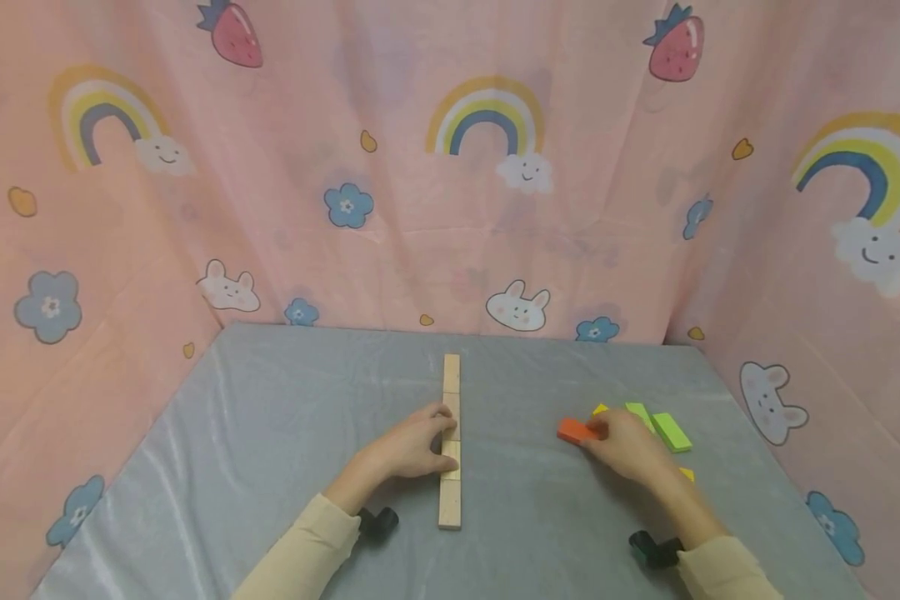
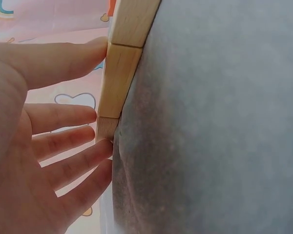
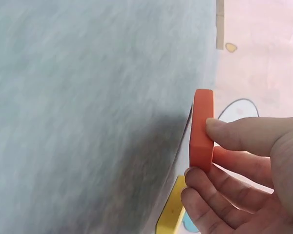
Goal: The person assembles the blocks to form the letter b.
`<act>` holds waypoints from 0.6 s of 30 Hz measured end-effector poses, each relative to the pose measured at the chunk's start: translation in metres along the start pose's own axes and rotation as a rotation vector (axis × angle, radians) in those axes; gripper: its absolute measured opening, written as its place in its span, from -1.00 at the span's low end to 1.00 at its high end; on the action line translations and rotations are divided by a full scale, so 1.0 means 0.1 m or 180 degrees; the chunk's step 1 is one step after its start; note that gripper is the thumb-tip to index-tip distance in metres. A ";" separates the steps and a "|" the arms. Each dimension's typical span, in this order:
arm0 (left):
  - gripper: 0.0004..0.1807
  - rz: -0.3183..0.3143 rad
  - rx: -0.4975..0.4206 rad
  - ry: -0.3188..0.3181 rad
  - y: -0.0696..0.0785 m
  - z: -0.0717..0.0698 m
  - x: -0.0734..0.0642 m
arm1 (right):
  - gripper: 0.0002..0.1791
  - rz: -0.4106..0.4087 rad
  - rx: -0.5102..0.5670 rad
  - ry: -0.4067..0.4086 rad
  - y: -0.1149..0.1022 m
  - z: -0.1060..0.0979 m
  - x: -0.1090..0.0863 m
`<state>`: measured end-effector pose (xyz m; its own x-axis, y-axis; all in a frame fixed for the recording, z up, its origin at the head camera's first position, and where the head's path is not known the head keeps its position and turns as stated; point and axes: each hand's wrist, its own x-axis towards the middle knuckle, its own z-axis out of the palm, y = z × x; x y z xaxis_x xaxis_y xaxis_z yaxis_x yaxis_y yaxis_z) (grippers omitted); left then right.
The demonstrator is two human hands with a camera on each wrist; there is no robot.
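Fingers of the left hand (image 1: 412, 442) are spread and loosely bent; those of the right hand (image 1: 624, 442) are pinched on the orange block (image 1: 573, 431). Grey cloth (image 1: 525, 517) is laid under both. Wooden row (image 1: 453, 451), four blocks set end to end, is placed at the left fingertips; its side is met by the thumb tip, contact of the other tips can't be told. Green blocks (image 1: 672, 432) are set right of the right fingers, ungripped. Orange block is held toward one end, free end left of the fingertips; whether cloth is touched can't be told. Judged light, stiff, slightly slick, hard to break; best gripped across opposite sides, mid-length. Yellow blocks (image 1: 687, 475) are partly hidden: one just beyond the right fingers, one behind them.
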<state>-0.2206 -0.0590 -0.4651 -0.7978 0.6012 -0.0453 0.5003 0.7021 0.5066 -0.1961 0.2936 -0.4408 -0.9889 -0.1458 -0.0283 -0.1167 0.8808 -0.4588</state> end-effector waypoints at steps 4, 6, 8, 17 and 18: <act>-0.28 0.0010 -0.0029 -0.0002 -0.01 0.00 0.01 | -0.67 -0.0069 0.0088 -0.0047 -0.07 0.01 0.03; -0.28 0.0006 -0.0065 -0.0004 -0.01 0.00 0.01 | -0.68 -0.0103 0.0113 -0.0053 -0.12 0.02 0.03; -0.28 0.0009 -0.0086 -0.0003 -0.01 0.00 0.01 | -0.68 -0.0132 0.0137 -0.0061 -0.18 0.03 0.04; -0.29 0.0038 -0.0070 0.0004 -0.03 -0.01 0.01 | -0.69 -0.0203 0.0147 -0.0048 -0.36 0.11 0.14; -0.29 0.0039 -0.0066 0.0004 -0.03 -0.01 0.01 | -0.70 -0.0221 0.0159 -0.0046 -0.39 0.11 0.14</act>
<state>-0.2230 -0.0610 -0.4656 -0.7920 0.6093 -0.0380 0.5030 0.6866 0.5249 -0.2043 0.2521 -0.4333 -0.9771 -0.2126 -0.0075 -0.1799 0.8448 -0.5039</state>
